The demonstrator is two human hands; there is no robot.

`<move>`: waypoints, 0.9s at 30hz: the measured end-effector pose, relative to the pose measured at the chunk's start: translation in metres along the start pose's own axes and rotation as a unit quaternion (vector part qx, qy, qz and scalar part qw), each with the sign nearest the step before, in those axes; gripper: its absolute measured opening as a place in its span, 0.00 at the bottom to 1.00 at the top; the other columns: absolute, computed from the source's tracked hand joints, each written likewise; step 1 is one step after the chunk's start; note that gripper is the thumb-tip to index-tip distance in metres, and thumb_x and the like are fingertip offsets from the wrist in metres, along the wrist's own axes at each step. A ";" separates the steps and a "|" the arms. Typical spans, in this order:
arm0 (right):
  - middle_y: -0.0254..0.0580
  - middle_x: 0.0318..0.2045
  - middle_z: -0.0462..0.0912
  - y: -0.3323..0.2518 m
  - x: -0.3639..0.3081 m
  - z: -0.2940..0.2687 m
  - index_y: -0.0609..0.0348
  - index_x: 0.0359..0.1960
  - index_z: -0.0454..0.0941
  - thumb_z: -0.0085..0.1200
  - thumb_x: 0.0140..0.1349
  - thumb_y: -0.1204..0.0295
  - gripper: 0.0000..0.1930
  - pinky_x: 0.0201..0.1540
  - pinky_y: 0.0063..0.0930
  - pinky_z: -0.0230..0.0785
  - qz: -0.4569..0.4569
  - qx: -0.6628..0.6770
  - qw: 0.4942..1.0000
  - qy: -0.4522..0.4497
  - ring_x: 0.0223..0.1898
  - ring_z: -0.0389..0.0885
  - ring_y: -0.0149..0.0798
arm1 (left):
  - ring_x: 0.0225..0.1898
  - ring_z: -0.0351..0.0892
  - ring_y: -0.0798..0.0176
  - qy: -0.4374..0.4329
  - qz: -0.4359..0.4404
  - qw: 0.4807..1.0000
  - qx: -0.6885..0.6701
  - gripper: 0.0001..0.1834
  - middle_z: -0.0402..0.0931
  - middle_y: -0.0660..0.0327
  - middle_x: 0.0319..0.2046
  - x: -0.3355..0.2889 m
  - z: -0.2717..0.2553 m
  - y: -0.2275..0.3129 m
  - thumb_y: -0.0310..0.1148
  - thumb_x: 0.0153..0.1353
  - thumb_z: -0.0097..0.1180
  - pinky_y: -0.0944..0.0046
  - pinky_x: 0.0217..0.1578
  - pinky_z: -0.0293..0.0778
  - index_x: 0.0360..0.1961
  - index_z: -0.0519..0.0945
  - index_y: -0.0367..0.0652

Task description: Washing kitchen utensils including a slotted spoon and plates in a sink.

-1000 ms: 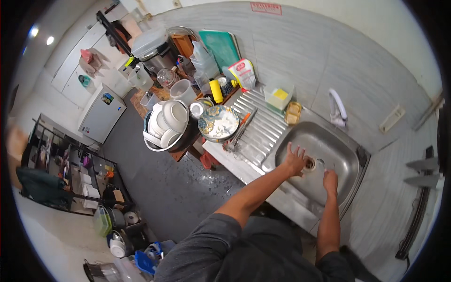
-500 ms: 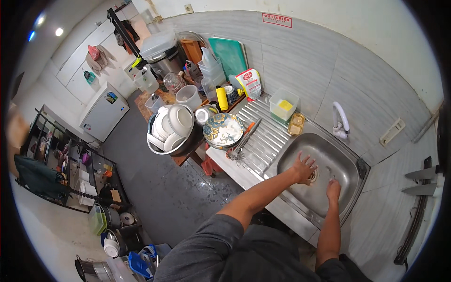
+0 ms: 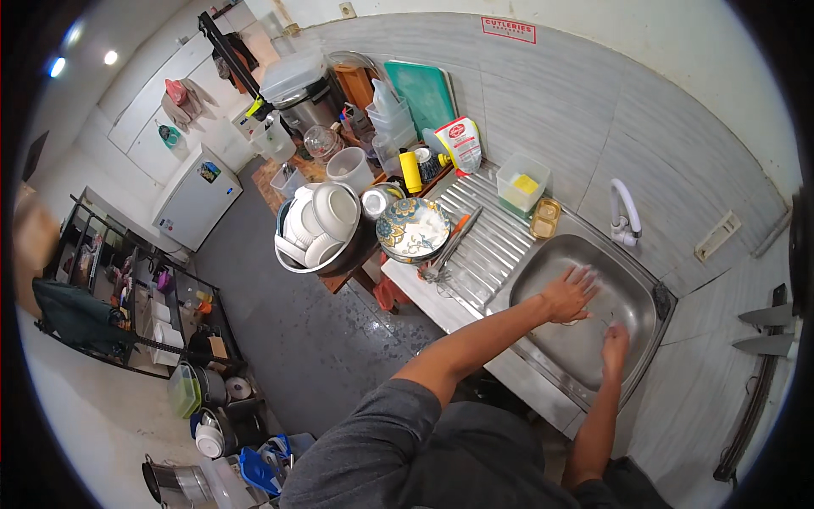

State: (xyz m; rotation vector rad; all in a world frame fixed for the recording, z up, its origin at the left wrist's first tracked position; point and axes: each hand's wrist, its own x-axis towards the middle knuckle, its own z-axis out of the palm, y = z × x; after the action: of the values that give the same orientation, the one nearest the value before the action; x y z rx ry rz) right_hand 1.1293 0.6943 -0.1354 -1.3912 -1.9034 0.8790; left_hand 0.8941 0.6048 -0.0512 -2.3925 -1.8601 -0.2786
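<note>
Both my hands are inside a steel sink (image 3: 638,365). My left hand (image 3: 570,295) is open, its fingers spread and slightly blurred, above the basin and over the drain, which it mostly covers. To its right my right hand (image 3: 616,346) is closed low over the basin, and whatever it may grip is too small to make out. The white curved faucet (image 3: 626,216) stands behind the basin. At the sink's back left corner sit a small yellowish two-part container (image 3: 545,218) and a clear plastic tub (image 3: 520,184) with a yellow sponge (image 3: 526,184) in it.
Left of the sink runs a ribbed drainboard (image 3: 475,229) with utensils (image 3: 454,246) and stacked patterned plates (image 3: 413,227). A large basin of white bowls (image 3: 318,225) stands beyond them. Knives (image 3: 763,343) hang on the right wall. The grey floor (image 3: 314,339) looks wet.
My left hand has moved up and right over the basin, now covering the drain. My right hand stays closed and has shifted slightly. The whole view has shifted a little.
</note>
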 end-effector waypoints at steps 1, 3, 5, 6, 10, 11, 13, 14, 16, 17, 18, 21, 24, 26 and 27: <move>0.48 0.28 0.78 0.020 -0.002 -0.001 0.67 0.41 0.76 0.42 0.80 0.65 0.16 0.38 0.37 0.71 0.168 0.010 0.962 -0.213 0.29 0.76 0.41 | 0.81 0.39 0.39 -0.163 -0.028 0.985 -0.055 0.45 0.45 0.48 0.81 -0.004 0.008 0.001 0.59 0.69 0.53 0.36 0.78 0.39 0.79 0.56 0.46; 0.46 0.27 0.75 0.026 -0.009 0.009 0.66 0.40 0.74 0.42 0.80 0.66 0.15 0.36 0.37 0.69 0.042 0.005 0.994 -0.104 0.29 0.76 0.41 | 0.81 0.40 0.40 -0.034 0.021 0.999 -0.031 0.44 0.46 0.48 0.80 -0.014 0.020 -0.002 0.58 0.68 0.54 0.36 0.78 0.40 0.78 0.57 0.47; 0.43 0.25 0.73 0.021 -0.005 0.009 0.65 0.39 0.73 0.43 0.80 0.66 0.14 0.33 0.38 0.67 -0.079 0.000 0.997 0.012 0.28 0.75 0.41 | 0.81 0.41 0.41 0.123 0.073 0.989 -0.033 0.44 0.48 0.49 0.80 -0.008 0.011 -0.002 0.54 0.67 0.57 0.36 0.78 0.40 0.78 0.57 0.50; 0.43 0.26 0.75 -0.003 -0.006 0.001 0.65 0.38 0.73 0.43 0.80 0.66 0.14 0.34 0.38 0.67 -0.065 0.034 0.997 0.028 0.29 0.75 0.41 | 0.81 0.41 0.41 0.120 0.069 0.990 -0.033 0.44 0.48 0.49 0.80 -0.009 0.001 0.002 0.54 0.67 0.57 0.36 0.78 0.40 0.78 0.57 0.50; 0.46 0.28 0.76 -0.058 -0.015 -0.013 0.66 0.40 0.75 0.43 0.79 0.67 0.14 0.36 0.34 0.70 -0.110 0.102 0.973 0.177 0.28 0.74 0.39 | 0.82 0.41 0.42 0.177 0.122 0.977 -0.006 0.45 0.46 0.48 0.80 0.002 -0.041 0.013 0.52 0.65 0.59 0.35 0.78 0.37 0.78 0.57 0.50; 0.46 0.28 0.76 -0.055 -0.015 -0.012 0.66 0.40 0.75 0.43 0.79 0.67 0.14 0.36 0.34 0.70 -0.112 0.104 0.972 0.179 0.28 0.74 0.39 | 0.82 0.41 0.43 0.191 0.128 0.973 -0.007 0.44 0.46 0.48 0.80 0.002 -0.046 0.016 0.52 0.65 0.59 0.35 0.78 0.37 0.78 0.57 0.50; 0.49 0.29 0.77 -0.037 -0.025 0.000 0.67 0.41 0.75 0.43 0.79 0.66 0.15 0.36 0.37 0.71 -0.215 -0.012 0.926 0.309 0.29 0.76 0.43 | 0.82 0.44 0.47 0.214 0.137 0.967 -0.007 0.43 0.48 0.47 0.80 0.001 -0.048 0.021 0.52 0.66 0.58 0.36 0.79 0.38 0.77 0.60 0.49; 0.49 0.29 0.77 -0.015 -0.021 0.008 0.67 0.41 0.75 0.43 0.79 0.66 0.15 0.36 0.37 0.71 -0.221 -0.007 0.926 0.307 0.29 0.76 0.43 | 0.82 0.44 0.47 0.216 0.132 0.967 0.000 0.43 0.48 0.47 0.80 -0.004 -0.030 0.020 0.52 0.66 0.58 0.36 0.79 0.38 0.77 0.60 0.49; 0.60 0.35 0.81 0.045 -0.002 0.030 0.67 0.41 0.76 0.44 0.77 0.67 0.14 0.40 0.45 0.71 0.043 0.024 0.997 -0.060 0.35 0.78 0.57 | 0.80 0.49 0.46 0.001 0.055 0.991 -0.124 0.41 0.54 0.47 0.78 -0.020 0.022 0.012 0.53 0.66 0.58 0.37 0.78 0.42 0.76 0.62 0.47; 0.60 0.35 0.81 0.063 -0.017 0.040 0.67 0.41 0.76 0.44 0.77 0.67 0.14 0.40 0.45 0.71 0.042 0.021 0.997 -0.069 0.35 0.78 0.57 | 0.80 0.49 0.46 0.001 0.047 0.991 -0.127 0.41 0.54 0.47 0.78 -0.031 0.030 0.022 0.53 0.66 0.58 0.37 0.78 0.42 0.76 0.62 0.47; 0.55 0.31 0.79 0.074 -0.029 0.048 0.66 0.38 0.76 0.44 0.76 0.67 0.13 0.35 0.43 0.70 -0.070 -0.003 0.997 0.030 0.31 0.77 0.53 | 0.80 0.50 0.47 0.022 0.081 0.990 -0.117 0.39 0.57 0.47 0.76 -0.042 0.032 0.027 0.52 0.67 0.57 0.38 0.78 0.42 0.75 0.63 0.47; 0.39 0.22 0.72 0.064 -0.031 0.058 0.57 0.34 0.74 0.46 0.73 0.66 0.11 0.22 0.36 0.61 0.000 0.104 0.995 0.003 0.20 0.69 0.39 | 0.80 0.50 0.48 0.044 0.099 0.988 -0.114 0.37 0.60 0.48 0.75 -0.061 0.026 0.018 0.52 0.69 0.55 0.39 0.78 0.42 0.74 0.65 0.47; 0.26 0.18 0.65 0.081 -0.046 0.066 0.48 0.32 0.72 0.46 0.72 0.65 0.08 0.13 0.27 0.51 0.194 0.221 0.947 -0.127 0.12 0.58 0.26 | 0.80 0.50 0.48 0.023 0.086 0.988 -0.124 0.35 0.60 0.49 0.74 -0.086 0.018 0.017 0.52 0.70 0.53 0.40 0.78 0.43 0.73 0.66 0.47; 0.25 0.17 0.63 0.079 -0.044 0.082 0.47 0.32 0.71 0.47 0.71 0.65 0.07 0.11 0.24 0.48 0.183 0.234 0.944 -0.140 0.11 0.55 0.24 | 0.78 0.55 0.47 0.047 0.084 0.989 -0.115 0.38 0.63 0.48 0.72 -0.106 0.025 0.011 0.54 0.68 0.56 0.39 0.77 0.48 0.73 0.65 0.47; 0.26 0.17 0.64 0.073 -0.051 0.081 0.48 0.31 0.70 0.47 0.70 0.65 0.08 0.12 0.25 0.48 0.209 0.238 0.936 -0.151 0.12 0.56 0.25 | 0.78 0.53 0.46 0.041 0.069 0.987 -0.139 0.36 0.61 0.47 0.73 -0.116 0.022 0.010 0.52 0.70 0.54 0.40 0.77 0.47 0.72 0.65 0.45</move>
State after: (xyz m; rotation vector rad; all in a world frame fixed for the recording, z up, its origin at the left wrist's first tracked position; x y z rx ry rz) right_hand 1.1182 0.6492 -0.2464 -1.4258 -1.4593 1.7184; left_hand 0.8782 0.4963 -0.0956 -2.6269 -1.7083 -0.6519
